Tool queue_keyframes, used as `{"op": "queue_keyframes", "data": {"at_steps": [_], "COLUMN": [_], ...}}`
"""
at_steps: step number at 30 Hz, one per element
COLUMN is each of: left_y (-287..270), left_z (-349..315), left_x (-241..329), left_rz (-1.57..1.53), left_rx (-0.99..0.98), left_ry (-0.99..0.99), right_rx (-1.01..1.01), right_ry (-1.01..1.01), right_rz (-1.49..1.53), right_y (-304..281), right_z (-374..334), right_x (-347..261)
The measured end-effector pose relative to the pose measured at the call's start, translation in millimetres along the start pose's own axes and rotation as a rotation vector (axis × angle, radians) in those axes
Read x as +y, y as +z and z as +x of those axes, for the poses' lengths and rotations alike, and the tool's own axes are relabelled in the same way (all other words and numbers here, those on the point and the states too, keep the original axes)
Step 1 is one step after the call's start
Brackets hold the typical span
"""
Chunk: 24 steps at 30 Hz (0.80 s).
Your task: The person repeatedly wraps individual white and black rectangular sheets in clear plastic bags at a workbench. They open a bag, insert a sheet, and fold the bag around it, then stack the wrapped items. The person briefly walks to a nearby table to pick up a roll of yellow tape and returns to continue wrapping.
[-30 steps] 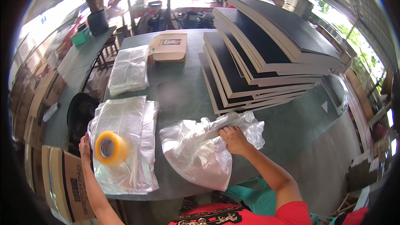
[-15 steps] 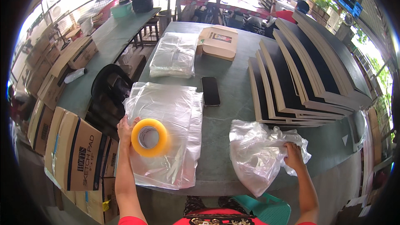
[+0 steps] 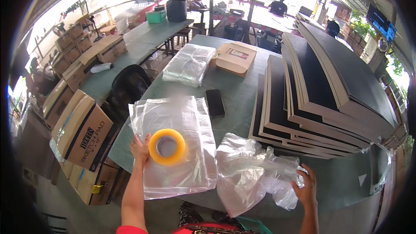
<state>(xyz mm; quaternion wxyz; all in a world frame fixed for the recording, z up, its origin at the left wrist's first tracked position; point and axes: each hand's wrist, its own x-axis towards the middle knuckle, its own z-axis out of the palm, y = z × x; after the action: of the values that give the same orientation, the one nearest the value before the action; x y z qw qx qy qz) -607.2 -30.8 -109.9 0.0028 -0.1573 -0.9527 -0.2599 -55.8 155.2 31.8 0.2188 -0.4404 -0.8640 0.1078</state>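
Under the surface's [image 3: 236, 117] near edge, a green stool [image 3: 256, 225] is mostly cut off by the lower rim. A person [image 3: 333, 28] at the far right is largely hidden behind the stack of black boards [image 3: 313, 89]. Both forearms enter from the near side. The left hand [image 3: 139, 148] lies at the left edge of the flat plastic bags [image 3: 188, 180], fingers spread and clasping nothing; the yellow tape roll [image 3: 178, 152] lies on them just right of its thumb, contact unclear. The right hand [image 3: 307, 189] is raised, fingers parted and curved, grasping nothing. The crumpled plastic bag [image 3: 242, 173] lies immediately left of it; whether the fingertips touch it cannot be determined.
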Motion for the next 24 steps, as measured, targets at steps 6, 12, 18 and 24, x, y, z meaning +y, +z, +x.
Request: {"op": "queue_keyframes", "data": {"at_steps": [6,12,18,24], "left_y": [-10.6,-24.6,-21.5,-50.8], "left_z": [-27.0,-20.6,-146.4,-165.0], "left_x": [0.1,-144.4,-126.5,205.5], "left_rz": [-0.465,-1.022,-0.417,-0.601], "left_rx": [-0.064,0.18,0.295,-0.223], "left_ry": [-0.225,-0.438,-0.115,0.901], "right_rx": [0.556,0.412,0.135,0.108], "right_ry": [0.013,0.794,1.06,1.002], "right_rz": [0.042,-0.341,-0.422,-0.461], "right_y": [7.7,72.3,109.0,106.6], "right_z": [-40.6,-138.8,-131.4,-124.9], "right_x": [65.0,166.5,145.8,133.5]}}
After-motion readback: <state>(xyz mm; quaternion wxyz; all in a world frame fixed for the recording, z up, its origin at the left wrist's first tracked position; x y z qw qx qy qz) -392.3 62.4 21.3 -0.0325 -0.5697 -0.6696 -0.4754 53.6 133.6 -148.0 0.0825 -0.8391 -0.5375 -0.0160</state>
